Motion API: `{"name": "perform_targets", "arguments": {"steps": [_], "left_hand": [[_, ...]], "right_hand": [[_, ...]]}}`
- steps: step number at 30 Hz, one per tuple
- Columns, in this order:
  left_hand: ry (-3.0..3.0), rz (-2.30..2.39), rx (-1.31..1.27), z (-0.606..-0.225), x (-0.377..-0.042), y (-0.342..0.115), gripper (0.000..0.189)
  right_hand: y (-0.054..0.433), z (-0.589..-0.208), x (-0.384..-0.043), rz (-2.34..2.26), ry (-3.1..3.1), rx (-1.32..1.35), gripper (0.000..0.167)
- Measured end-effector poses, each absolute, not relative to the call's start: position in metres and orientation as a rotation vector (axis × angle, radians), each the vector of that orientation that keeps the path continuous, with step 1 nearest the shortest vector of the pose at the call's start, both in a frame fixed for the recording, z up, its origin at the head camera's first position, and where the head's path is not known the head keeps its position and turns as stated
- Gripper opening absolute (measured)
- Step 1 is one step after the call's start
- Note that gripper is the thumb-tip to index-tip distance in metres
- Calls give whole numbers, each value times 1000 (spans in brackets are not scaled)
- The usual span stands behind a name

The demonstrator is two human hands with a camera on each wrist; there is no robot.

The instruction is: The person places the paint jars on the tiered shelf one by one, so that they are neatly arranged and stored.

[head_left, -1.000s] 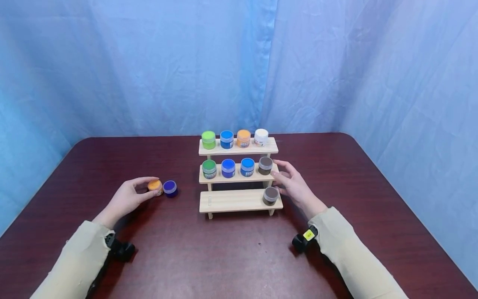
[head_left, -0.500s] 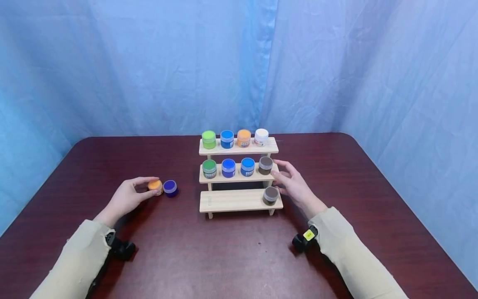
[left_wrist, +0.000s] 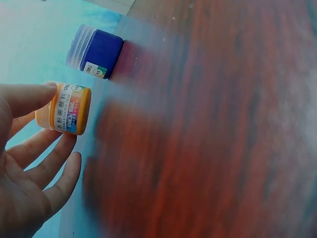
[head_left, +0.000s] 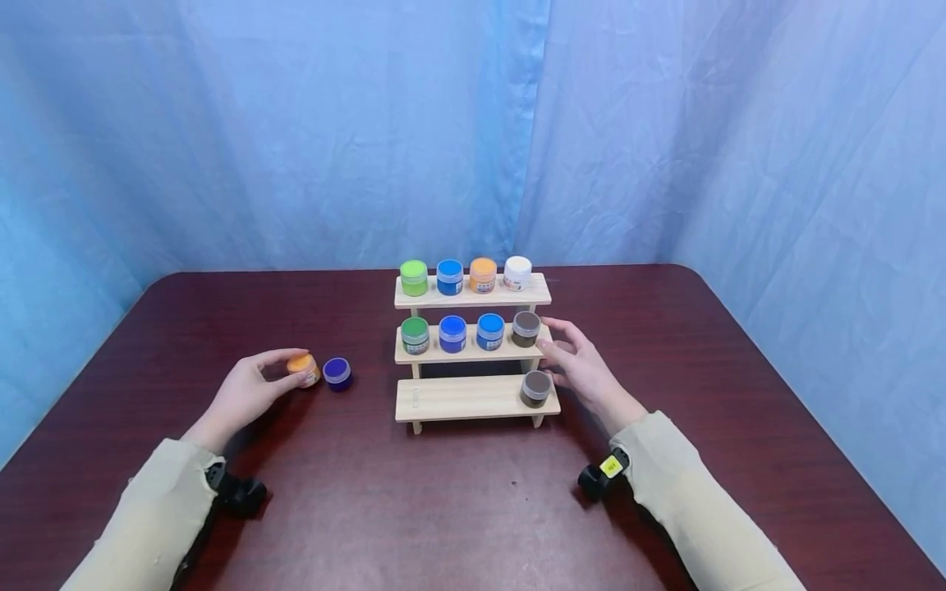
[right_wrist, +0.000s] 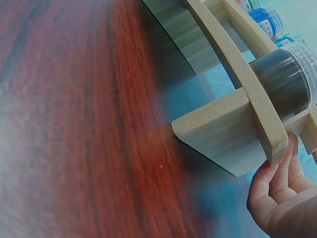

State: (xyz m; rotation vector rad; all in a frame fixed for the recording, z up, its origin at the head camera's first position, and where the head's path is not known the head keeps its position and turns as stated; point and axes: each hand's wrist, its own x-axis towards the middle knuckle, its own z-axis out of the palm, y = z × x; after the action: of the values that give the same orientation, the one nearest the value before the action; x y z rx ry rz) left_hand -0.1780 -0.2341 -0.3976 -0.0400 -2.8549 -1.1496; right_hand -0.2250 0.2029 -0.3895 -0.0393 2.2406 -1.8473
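Note:
My left hand (head_left: 247, 392) pinches an orange paint jar (head_left: 305, 371) between thumb and fingers, left of the rack. The jar tilts slightly, and its printed label shows in the left wrist view. Just to its right, apart from it, a dark blue-violet paint jar (head_left: 337, 373) stands on the table. My right hand (head_left: 584, 369) holds the right end of the wooden three-tier rack (head_left: 451, 400) near the middle shelf, with fingers against the wood in the right wrist view. A dark brown jar (head_left: 526, 329) stands beside those fingers; another brown jar (head_left: 535, 388) sits on the bottom shelf.
On the top shelf stand light green (head_left: 414, 278), blue (head_left: 449, 277), orange (head_left: 483, 276) and white (head_left: 517, 272) jars. The middle shelf also bears a dark green jar (head_left: 415, 336) and two blue ones. Blue curtains (head_left: 355, 131) hang behind the dark red table (head_left: 443, 509).
My left hand has moved slightly left with the orange jar, widening the gap to the dark blue-violet jar, and the orange jar now tilts. My right hand stays at the rack's end.

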Motion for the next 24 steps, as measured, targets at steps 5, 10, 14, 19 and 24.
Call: {"name": "perform_targets", "arguments": {"steps": [5, 10, 14, 19, 24], "left_hand": [[-2839, -1146, -30, -396, -175, -236, 45], [-2769, -1143, -48, -394, -171, -237, 42], [-2700, -1160, -67, -392, -169, -235, 40], [-2680, -1194, -46, -386, -165, -231, 43], [-2672, -1230, -15, -380, -161, -225, 47]], "right_hand": [[202, -389, -225, -1853, 2239, -50, 54], [202, -389, -225, -1851, 2240, -58, 54], [202, -389, -225, -1849, 2242, -59, 53], [202, -390, -225, -1858, 2241, -58, 53], [202, -390, -225, -1859, 2239, -53, 53]]}}
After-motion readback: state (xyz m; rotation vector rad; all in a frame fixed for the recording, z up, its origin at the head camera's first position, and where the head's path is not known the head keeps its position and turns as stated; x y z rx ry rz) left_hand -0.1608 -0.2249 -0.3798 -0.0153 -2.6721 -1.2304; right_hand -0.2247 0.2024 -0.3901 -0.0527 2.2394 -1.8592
